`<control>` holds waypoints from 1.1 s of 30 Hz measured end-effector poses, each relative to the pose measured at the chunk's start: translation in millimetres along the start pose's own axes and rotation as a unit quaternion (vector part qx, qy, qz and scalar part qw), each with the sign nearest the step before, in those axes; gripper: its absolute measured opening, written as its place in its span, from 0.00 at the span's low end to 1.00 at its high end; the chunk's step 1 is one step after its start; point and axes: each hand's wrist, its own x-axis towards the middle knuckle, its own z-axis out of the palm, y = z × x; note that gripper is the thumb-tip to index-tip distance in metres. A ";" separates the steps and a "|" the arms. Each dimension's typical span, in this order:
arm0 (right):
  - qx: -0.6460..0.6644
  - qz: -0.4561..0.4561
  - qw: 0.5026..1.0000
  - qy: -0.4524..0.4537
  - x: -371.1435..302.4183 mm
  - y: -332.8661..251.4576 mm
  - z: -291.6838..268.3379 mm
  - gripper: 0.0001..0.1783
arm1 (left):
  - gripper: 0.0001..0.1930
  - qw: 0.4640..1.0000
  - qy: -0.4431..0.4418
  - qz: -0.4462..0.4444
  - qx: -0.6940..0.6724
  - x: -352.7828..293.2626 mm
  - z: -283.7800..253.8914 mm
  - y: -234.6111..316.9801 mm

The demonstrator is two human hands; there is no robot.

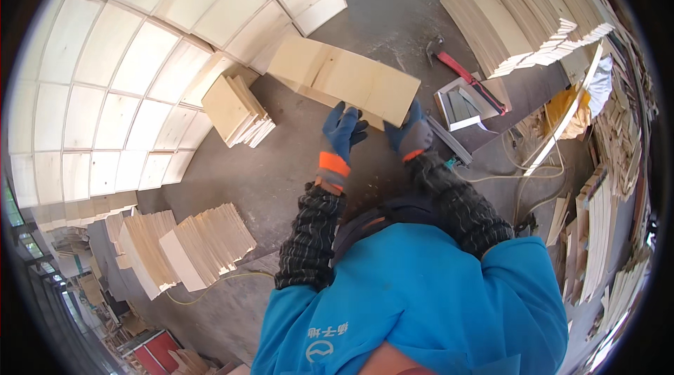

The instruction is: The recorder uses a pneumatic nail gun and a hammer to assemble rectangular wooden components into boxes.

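A long pale wooden board [351, 79] is in front of me, slanting down from upper left to right. A second wooden layer shows under its near edge; how the two are joined cannot be made out. My left hand [342, 135], in a blue glove with an orange band, grips the near edge around the middle, its lower fingers somewhat apart. My right hand [413, 135], in a blue and grey glove, is closed round the board's right end, with its fingers partly hidden behind it. Right of it lie a red-handled claw hammer [469, 79] and an open box [460, 107] of grey metal strips.
At the left rises a wall of stacked wooden boxes [105, 105], with a small stack of boards [235, 108] before it. More board stacks [207, 245] lie lower left, and tall ones [484, 17] upper right. A yellowish hose [540, 173] loops at the right.
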 end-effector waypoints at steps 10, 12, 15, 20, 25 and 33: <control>0.062 0.069 0.976 -0.198 -53.0 -34.9 -42.7 0.41 | 0.22 0.997 -0.008 0.080 0.015 6.3 -58.3 -23.5; 0.035 0.033 0.982 -0.184 -54.3 -33.1 -52.5 0.39 | 0.24 0.996 -0.010 0.087 0.031 -6.1 -66.2 -21.2; 0.042 -0.065 0.963 -0.259 -58.0 -29.4 -50.6 0.38 | 0.29 0.992 0.035 0.091 0.084 -27.5 -69.6 -15.1; -0.036 -0.204 0.953 -0.220 -59.0 -44.3 -44.7 0.29 | 0.35 0.986 -0.017 0.146 0.084 -60.8 -93.7 -28.6; 0.031 -0.247 0.938 -0.242 -36.9 -32.5 -30.2 0.23 | 0.32 0.917 -0.044 0.249 0.309 -53.9 -112.3 -32.3; 0.010 -0.122 0.938 -0.324 -10.9 -49.3 -50.8 0.23 | 0.33 0.929 -0.044 0.144 0.338 -42.1 -99.2 -38.1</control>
